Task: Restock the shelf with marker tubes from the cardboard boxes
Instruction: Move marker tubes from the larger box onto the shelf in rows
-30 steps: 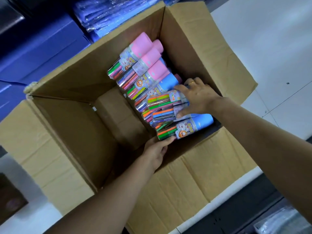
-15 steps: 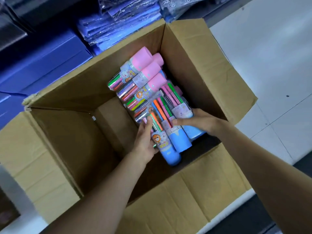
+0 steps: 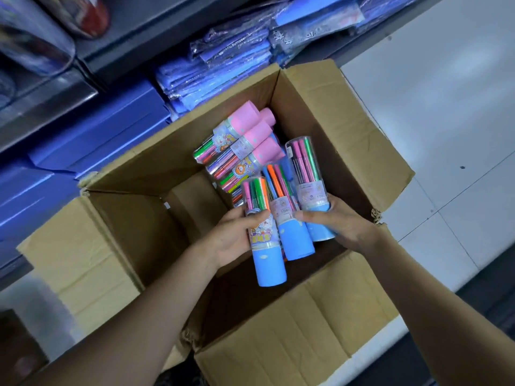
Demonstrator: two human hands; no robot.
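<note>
marker tube labels [image 3: 260,232] blurred, nothing legible

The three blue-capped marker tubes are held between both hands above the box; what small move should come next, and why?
Probably lift them clear of the cardboard box toward the shelf: the left hand and right hand already squeeze the three blue-capped tubes together, raised off the pink-capped tubes.

Both bare forearms reaching in from the near edge, converging. Left hand [image 3: 231,238] curled, fingers [image 3: 255,215] wrapped rightward, thumb hidden. Right hand [image 3: 338,222] cupped opposite, fingers [image 3: 312,217] pressing leftward, wrist bent.
</note>
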